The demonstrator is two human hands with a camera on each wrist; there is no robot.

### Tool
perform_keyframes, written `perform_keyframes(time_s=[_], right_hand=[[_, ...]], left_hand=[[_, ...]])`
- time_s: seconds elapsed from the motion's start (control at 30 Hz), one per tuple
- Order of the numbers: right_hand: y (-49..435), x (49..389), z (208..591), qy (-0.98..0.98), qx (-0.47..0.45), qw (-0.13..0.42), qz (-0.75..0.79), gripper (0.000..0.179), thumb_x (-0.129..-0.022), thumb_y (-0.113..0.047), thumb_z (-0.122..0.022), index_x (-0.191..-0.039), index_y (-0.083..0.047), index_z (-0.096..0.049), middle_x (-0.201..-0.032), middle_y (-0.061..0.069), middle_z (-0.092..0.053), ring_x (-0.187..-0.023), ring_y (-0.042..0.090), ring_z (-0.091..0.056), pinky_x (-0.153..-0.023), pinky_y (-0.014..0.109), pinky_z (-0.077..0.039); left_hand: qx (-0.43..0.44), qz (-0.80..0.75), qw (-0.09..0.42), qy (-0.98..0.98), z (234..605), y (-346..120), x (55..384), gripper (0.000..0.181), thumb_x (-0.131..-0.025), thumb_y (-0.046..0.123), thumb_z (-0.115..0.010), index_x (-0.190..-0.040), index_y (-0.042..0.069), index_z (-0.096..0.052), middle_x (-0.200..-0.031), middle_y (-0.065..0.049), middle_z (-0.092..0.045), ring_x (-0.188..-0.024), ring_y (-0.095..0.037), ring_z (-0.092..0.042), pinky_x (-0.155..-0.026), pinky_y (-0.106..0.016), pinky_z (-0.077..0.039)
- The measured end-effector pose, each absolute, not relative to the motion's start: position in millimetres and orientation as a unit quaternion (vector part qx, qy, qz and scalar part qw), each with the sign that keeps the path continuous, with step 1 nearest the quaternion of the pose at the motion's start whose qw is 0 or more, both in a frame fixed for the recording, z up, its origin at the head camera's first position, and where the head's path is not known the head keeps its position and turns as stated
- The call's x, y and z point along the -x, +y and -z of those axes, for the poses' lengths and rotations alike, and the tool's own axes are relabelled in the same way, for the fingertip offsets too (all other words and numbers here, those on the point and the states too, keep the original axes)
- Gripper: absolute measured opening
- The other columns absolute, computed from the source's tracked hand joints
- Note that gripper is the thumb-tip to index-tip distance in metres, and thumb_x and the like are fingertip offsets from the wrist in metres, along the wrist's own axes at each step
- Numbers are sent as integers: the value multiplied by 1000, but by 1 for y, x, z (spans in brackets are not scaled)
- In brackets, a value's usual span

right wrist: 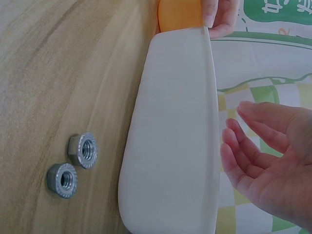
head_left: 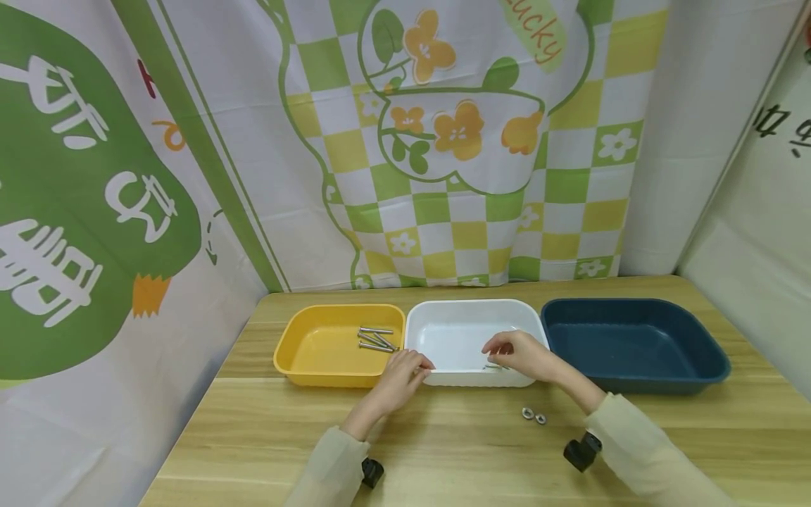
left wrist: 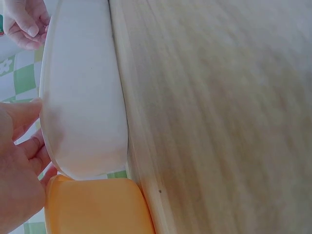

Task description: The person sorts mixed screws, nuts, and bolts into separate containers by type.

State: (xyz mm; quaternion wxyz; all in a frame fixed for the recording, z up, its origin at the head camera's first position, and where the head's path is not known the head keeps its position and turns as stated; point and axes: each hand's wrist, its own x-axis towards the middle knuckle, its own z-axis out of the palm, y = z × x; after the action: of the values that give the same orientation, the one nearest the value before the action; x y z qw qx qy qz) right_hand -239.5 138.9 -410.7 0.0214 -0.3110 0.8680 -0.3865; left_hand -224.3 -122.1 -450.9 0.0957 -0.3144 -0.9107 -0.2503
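My left hand (head_left: 400,379) rests at the near left corner of the white tray (head_left: 476,379), its thumb touching the rim and its other fingers just behind it. Over the right part of that tray hovers my right hand (head_left: 521,354), fingers loosely bent. Nothing shows between the fingertips (right wrist: 246,108) in the right wrist view. Small thin metal pieces (head_left: 496,366) lie in the tray below this hand, partly hidden by it. Two flanged hex nuts, one (right wrist: 83,150) beside the other (right wrist: 62,180), are on the wooden table in front of the tray.
A yellow tray (head_left: 298,377) holding several long bolts (head_left: 376,339) adjoins the white tray on the left. The dark blue tray (head_left: 640,385) stands on its right. Patterned cloth (head_left: 443,232) hangs behind the table (head_left: 456,451).
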Motion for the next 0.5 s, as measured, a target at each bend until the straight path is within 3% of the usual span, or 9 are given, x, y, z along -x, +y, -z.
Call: perform_keyframes(time_s=[0.5], right_hand=[[164, 222, 402, 883, 277, 1, 380, 13, -84, -7, -59, -94, 0, -64, -86, 4, -62, -73, 10, -53, -63, 24, -45]], left_hand=[[303, 258, 67, -915, 445, -121, 226, 10, -87, 12, -54, -92, 10, -63, -85, 1, -60, -80, -12, -51, -91, -35, -32]])
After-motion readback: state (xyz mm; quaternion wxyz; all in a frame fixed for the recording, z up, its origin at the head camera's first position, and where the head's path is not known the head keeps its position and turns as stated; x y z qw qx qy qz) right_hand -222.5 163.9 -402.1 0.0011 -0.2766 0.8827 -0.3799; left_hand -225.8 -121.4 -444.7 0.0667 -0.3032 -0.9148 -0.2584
